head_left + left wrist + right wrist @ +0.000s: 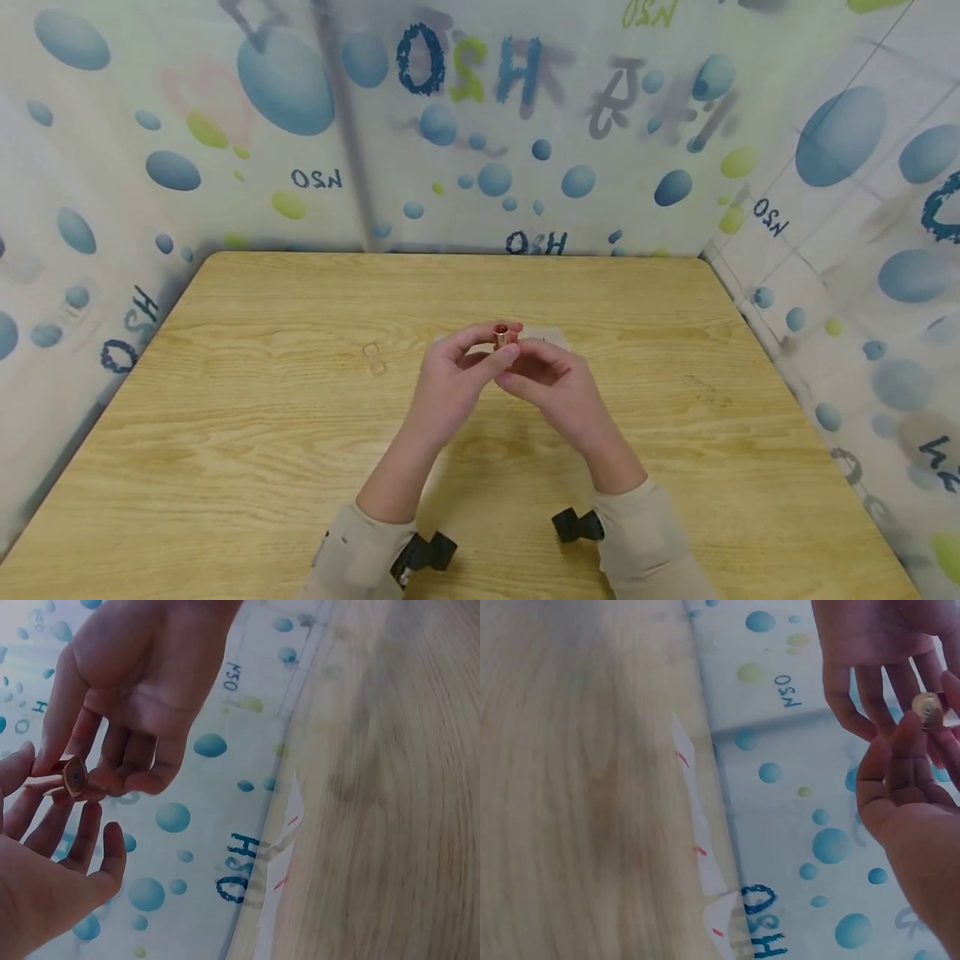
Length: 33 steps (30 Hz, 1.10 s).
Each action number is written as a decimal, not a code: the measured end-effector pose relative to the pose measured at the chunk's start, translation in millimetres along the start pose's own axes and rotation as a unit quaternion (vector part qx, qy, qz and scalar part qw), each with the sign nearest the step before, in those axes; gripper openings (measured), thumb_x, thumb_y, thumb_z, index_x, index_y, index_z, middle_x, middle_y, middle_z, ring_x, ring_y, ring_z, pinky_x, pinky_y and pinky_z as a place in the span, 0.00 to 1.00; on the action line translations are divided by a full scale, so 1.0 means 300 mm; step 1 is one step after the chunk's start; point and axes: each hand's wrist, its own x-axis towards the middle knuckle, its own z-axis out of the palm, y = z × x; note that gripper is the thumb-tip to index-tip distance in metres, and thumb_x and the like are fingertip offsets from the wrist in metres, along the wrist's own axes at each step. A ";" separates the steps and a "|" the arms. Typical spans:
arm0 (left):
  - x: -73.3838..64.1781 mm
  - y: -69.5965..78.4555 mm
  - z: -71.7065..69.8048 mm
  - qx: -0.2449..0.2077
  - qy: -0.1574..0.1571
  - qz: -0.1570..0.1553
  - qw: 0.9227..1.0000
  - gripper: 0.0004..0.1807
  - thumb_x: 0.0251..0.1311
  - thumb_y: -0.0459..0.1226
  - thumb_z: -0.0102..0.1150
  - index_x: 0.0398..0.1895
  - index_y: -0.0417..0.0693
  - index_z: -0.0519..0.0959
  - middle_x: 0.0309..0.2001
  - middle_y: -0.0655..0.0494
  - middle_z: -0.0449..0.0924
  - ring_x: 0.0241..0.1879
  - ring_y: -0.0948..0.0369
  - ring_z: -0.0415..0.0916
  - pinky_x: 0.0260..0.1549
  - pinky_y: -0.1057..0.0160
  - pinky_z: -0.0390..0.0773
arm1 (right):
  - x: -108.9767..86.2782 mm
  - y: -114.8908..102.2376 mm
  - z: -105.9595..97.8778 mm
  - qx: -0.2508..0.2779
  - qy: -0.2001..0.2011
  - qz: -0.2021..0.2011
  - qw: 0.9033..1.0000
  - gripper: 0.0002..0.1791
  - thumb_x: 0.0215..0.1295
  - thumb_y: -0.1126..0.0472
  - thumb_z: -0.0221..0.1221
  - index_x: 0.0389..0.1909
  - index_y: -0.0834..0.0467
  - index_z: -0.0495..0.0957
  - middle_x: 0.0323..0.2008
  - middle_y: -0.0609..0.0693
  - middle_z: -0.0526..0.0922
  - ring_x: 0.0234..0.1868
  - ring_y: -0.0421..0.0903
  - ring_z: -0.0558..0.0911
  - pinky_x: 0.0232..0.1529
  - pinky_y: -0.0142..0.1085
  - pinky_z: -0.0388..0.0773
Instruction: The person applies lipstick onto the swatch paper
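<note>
A small rose-gold lipstick [501, 335] with a dark red inside at its upper end stands roughly upright between both hands, held above the table. My left hand [452, 379] pinches it between thumb and fingers. My right hand [566, 387] has its thumb and fingertips at the lower part, pinching there. In the left wrist view the squarish base of the lipstick [75, 776] faces the camera, with the right hand [142, 690] above and the left hand [52, 877] below. Much of the tube is hidden by fingers.
White paper [697, 817] with several short red strokes lies on the table behind the hands. A small clear object with an orange-tinted edge [373, 358] lies to the left. The wooden table [262, 450] meets a patterned curtain [465, 167] at its far edge.
</note>
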 end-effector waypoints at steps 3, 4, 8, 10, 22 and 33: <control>0.008 0.003 -0.016 0.020 -0.019 -0.010 1.000 0.16 0.73 0.38 0.66 0.61 0.47 0.87 0.63 0.51 0.86 0.52 0.51 0.88 0.51 0.59 0.88 | 0.010 -0.015 -0.014 -0.058 -0.017 -0.001 0.998 0.16 0.70 0.67 0.68 0.57 0.63 0.84 0.52 0.47 0.88 0.52 0.41 0.87 0.57 0.36 0.86; 0.010 0.003 -0.019 0.027 -0.022 -0.012 0.999 0.17 0.73 0.39 0.66 0.61 0.47 0.86 0.63 0.52 0.85 0.53 0.51 0.88 0.53 0.58 0.88 | 0.013 -0.019 -0.018 -0.072 -0.020 -0.001 0.997 0.15 0.71 0.66 0.68 0.57 0.62 0.85 0.52 0.50 0.88 0.52 0.42 0.87 0.57 0.37 0.86; 0.018 0.005 -0.026 0.043 -0.022 -0.019 0.999 0.17 0.73 0.39 0.67 0.62 0.47 0.86 0.63 0.51 0.85 0.55 0.49 0.88 0.56 0.54 0.88 | 0.024 -0.024 -0.026 -0.104 -0.019 0.000 0.994 0.13 0.70 0.66 0.69 0.54 0.59 0.87 0.51 0.56 0.88 0.50 0.45 0.87 0.57 0.39 0.86; 0.022 0.004 -0.027 0.051 -0.018 -0.022 0.998 0.18 0.72 0.39 0.68 0.62 0.46 0.86 0.62 0.49 0.85 0.57 0.50 0.86 0.56 0.54 0.87 | 0.028 -0.025 -0.028 -0.106 -0.015 0.001 0.994 0.13 0.70 0.66 0.69 0.54 0.59 0.87 0.51 0.56 0.88 0.49 0.44 0.87 0.55 0.36 0.86; 0.023 -0.006 -0.067 0.120 -0.016 -0.023 0.992 0.18 0.69 0.45 0.72 0.59 0.56 0.87 0.57 0.54 0.87 0.56 0.51 0.85 0.54 0.52 0.87 | 0.037 -0.013 -0.035 -0.102 -0.004 0.018 0.995 0.14 0.68 0.68 0.70 0.53 0.62 0.87 0.51 0.57 0.88 0.47 0.42 0.87 0.50 0.32 0.86; 0.008 0.005 -0.281 0.361 0.094 0.019 0.928 0.19 0.69 0.37 0.71 0.62 0.46 0.85 0.64 0.45 0.84 0.61 0.44 0.80 0.60 0.41 0.82 | 0.023 0.002 -0.035 -0.103 0.019 0.056 0.993 0.15 0.66 0.68 0.72 0.53 0.63 0.86 0.49 0.59 0.88 0.43 0.40 0.85 0.45 0.28 0.85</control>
